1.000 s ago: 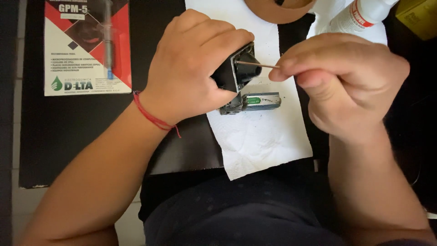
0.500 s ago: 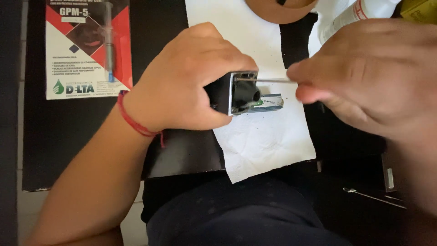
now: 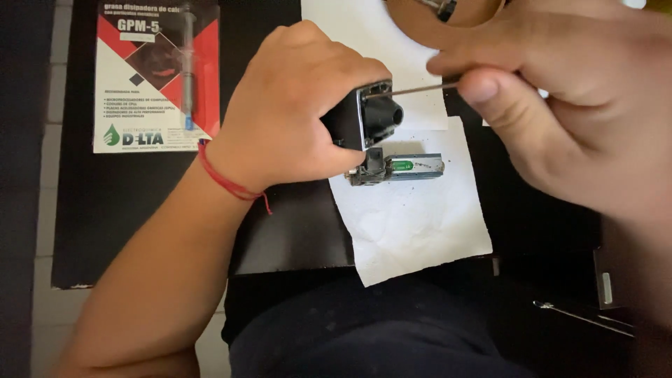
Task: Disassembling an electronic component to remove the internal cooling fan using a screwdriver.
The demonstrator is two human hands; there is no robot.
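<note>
Black table [image 3: 105,231]; white paper towel [image 3: 413,231]; red-white packet [image 3: 157,77]

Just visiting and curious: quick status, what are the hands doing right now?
Left hand grips small black part. Right hand pinches thin metal rod, tip at the part. White paper towel beneath; nothing blocking.

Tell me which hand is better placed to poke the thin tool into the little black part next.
Probably the right hand: it pinches the thin metal tool, whose tip reaches the small black part. The left hand is wrapped around that part, steadying it above the white paper.
</note>
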